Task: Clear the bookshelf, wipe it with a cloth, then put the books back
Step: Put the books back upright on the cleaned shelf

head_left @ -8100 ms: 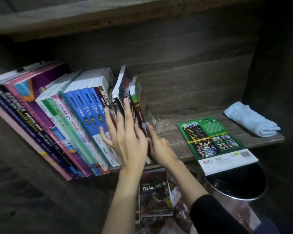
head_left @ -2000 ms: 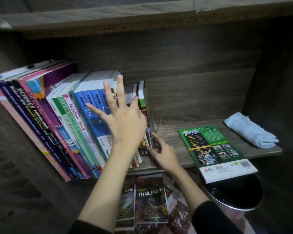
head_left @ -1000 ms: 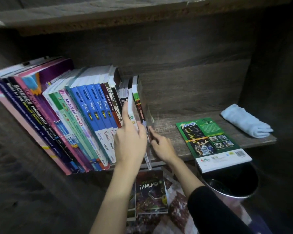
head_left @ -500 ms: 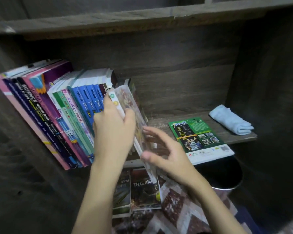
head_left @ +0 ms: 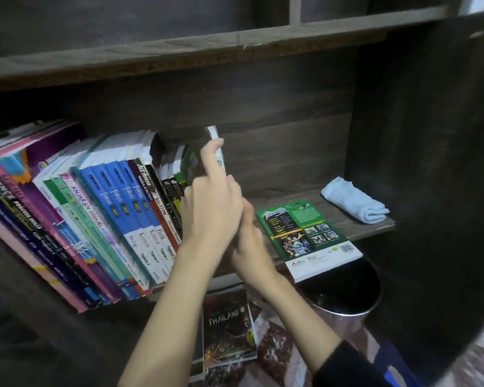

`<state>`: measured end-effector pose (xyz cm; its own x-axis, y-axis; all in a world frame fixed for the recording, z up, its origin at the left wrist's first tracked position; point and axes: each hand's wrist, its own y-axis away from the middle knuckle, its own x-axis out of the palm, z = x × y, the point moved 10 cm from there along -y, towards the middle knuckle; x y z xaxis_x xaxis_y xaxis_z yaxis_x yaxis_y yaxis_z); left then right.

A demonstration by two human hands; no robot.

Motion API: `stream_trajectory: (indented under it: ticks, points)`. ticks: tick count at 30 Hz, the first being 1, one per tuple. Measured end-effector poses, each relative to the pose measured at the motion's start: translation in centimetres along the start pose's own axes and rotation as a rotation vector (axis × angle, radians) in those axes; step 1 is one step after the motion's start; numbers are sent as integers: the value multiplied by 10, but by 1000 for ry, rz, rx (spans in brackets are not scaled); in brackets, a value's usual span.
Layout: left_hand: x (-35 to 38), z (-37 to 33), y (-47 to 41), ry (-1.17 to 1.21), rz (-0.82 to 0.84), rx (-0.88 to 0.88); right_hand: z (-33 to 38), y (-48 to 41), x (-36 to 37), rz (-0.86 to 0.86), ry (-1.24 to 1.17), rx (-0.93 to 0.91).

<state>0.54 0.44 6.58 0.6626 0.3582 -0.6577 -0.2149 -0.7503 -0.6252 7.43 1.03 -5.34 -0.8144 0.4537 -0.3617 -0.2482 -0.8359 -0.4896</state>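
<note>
Thin book [head_left: 218, 152] beside shelved books [head_left: 118, 196], centre frame.
Left hand [head_left: 213, 213] grips it; right hand [head_left: 249, 244] touches below, its grip blurred, perhaps pinching.

L hand [head_left: 213, 210] grips thin book [head_left: 220, 159] upright at R end of book row [head_left: 109, 213]. R hand [head_left: 252, 248] at its base, fingers hidden.

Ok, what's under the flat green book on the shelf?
The green book lies on the shelf board, its white end overhanging above the metal bin. Anything between book and board is covered.
</note>
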Motion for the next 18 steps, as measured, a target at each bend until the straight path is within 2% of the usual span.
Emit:
stream_trajectory:
  ticks: [4,9,16,18]
  points:
    - [35,24,-25,-239,87,30,-39,-26,35,91,-1,94]
    - [61,50,-48,-499,101,150,-74,-54,68,167,-9,184]
    - [74,63,-61,-642,129,121,-108,-77,75,223,-138,303]
    - [73,65,-65,-689,126,112,-108,-81,78,297,-210,298]
